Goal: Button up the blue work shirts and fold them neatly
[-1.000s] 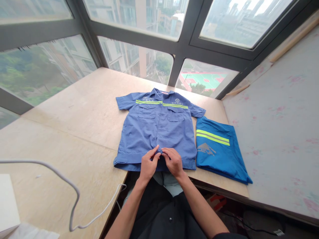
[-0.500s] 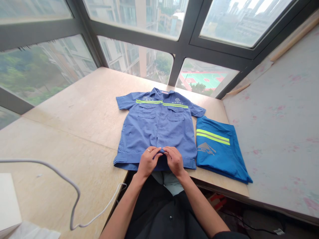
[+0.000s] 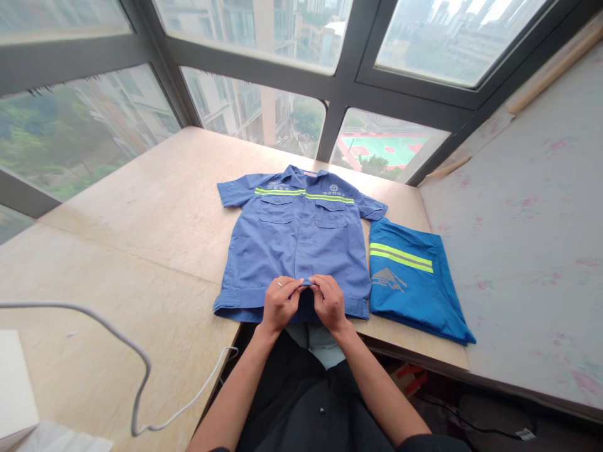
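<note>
A blue short-sleeved work shirt [image 3: 301, 238] lies front side up, its collar toward the window and its hem toward me. Yellow-and-grey reflective stripes cross its chest above two flap pockets. At the middle of the hem, my left hand [image 3: 281, 302] pinches the waistband between thumb and fingers. Close beside it, my right hand [image 3: 330, 302] pinches the same band, the two thumbs nearly meeting. The band is lifted slightly there, and the dark inside of the shirt shows below it. What exactly lies under the fingertips is hidden.
A folded brighter-blue garment [image 3: 414, 289] with a reflective stripe lies right of the shirt, by the papered wall [image 3: 527, 251]. A grey-white cable [image 3: 141, 376] curls over the table [image 3: 117, 251] at left, near a white box [image 3: 16, 383]. Windows border the far side.
Both hands stay at the hem. The pinched band has turned up a little, so more of the dark opening shows beneath it. The view has shifted very slightly.
</note>
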`<state>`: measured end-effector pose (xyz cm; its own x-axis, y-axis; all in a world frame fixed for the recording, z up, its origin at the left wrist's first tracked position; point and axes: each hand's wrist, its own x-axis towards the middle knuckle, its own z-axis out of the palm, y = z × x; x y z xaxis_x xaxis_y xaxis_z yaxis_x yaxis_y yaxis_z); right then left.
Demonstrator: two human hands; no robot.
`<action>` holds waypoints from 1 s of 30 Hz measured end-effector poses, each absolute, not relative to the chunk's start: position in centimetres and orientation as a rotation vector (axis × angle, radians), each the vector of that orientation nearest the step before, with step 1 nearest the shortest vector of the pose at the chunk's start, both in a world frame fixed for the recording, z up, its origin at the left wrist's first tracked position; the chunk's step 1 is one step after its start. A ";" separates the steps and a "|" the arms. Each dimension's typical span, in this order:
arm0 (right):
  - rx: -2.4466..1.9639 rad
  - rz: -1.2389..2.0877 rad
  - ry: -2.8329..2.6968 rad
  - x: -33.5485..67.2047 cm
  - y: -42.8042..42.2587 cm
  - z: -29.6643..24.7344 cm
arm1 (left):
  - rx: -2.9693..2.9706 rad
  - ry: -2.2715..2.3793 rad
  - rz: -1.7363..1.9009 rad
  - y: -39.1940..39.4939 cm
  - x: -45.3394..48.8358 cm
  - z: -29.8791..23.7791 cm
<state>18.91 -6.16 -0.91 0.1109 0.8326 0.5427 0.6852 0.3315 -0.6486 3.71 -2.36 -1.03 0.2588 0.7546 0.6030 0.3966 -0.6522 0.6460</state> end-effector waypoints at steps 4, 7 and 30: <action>-1.397 0.332 -1.564 18.8 -6.2 -0.1 | 2.141 1.082 1.347 -2.4 3.7 -1.3; -1.384 0.603 -1.539 19.2 -6.2 1.0 | 2.122 1.101 1.360 -2.3 3.5 -1.4; -1.495 0.951 -1.706 21.5 -2.5 4.0 | 1.390 1.403 1.079 -4.4 4.5 1.8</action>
